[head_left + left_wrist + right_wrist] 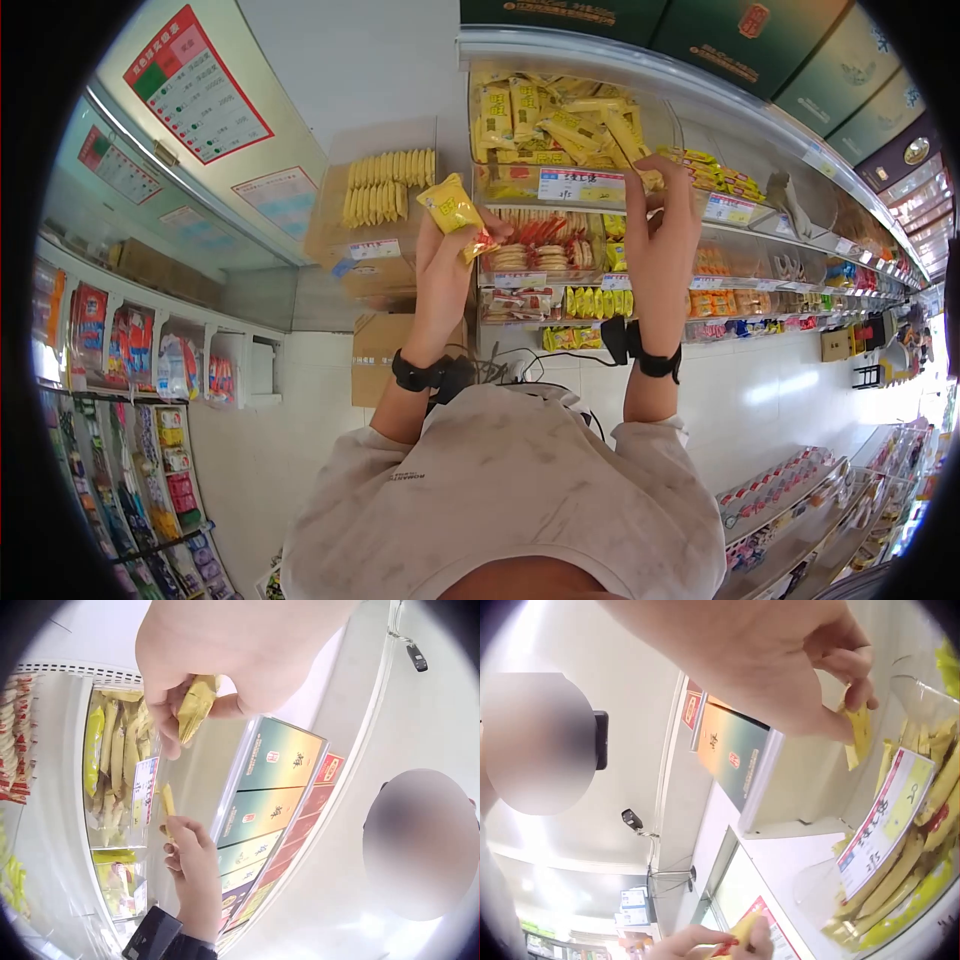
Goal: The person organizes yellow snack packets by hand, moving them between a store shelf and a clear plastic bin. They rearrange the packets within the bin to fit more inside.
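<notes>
My left hand (442,265) holds a shiny yellow snack packet (450,208) with a red patch near its lower end, beside the top shelf. In the left wrist view, the fingers curl round that packet (198,709). Over the clear bin (500,175) of yellow snack packets (570,125), my right hand (668,230) pinches a slim yellow packet (626,138) between thumb and fingers. The right wrist view shows this packet (858,736) hanging from the fingertips above the bin's white price label (885,821).
Rows of small yellow packets (385,190) stand in a box at the left. Lower shelves hold red-wrapped biscuits (545,255) and other snacks. Green gift boxes (750,40) line the ledge above the bin. A cardboard box (372,370) and black cables (490,365) lie below the shelves.
</notes>
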A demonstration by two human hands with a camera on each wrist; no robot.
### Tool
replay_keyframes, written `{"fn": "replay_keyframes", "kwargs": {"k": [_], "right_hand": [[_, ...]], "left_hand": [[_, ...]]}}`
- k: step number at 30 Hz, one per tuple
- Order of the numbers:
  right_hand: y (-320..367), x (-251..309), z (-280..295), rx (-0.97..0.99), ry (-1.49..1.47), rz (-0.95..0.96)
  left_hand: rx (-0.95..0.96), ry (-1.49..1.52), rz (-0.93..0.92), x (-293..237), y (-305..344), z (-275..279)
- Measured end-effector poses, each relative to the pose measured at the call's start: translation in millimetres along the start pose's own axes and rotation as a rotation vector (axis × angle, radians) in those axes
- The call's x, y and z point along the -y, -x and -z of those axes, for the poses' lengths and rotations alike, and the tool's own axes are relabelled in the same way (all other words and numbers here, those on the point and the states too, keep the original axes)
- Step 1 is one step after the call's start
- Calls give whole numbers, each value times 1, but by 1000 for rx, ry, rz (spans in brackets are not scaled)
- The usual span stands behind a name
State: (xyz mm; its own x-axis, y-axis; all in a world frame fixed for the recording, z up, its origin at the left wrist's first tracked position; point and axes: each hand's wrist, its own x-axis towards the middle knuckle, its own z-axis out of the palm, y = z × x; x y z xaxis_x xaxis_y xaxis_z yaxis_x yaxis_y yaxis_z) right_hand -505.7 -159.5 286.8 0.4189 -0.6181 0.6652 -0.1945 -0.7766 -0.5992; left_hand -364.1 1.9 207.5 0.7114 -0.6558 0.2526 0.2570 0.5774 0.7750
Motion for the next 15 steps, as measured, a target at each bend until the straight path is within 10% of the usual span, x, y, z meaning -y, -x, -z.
{"fn": "replay_keyframes", "kwargs": {"k": [15], "right_hand": [[63, 29, -61, 246, -258, 224]], "left_hand": [[-191, 192, -48, 4, 2, -23]]}}
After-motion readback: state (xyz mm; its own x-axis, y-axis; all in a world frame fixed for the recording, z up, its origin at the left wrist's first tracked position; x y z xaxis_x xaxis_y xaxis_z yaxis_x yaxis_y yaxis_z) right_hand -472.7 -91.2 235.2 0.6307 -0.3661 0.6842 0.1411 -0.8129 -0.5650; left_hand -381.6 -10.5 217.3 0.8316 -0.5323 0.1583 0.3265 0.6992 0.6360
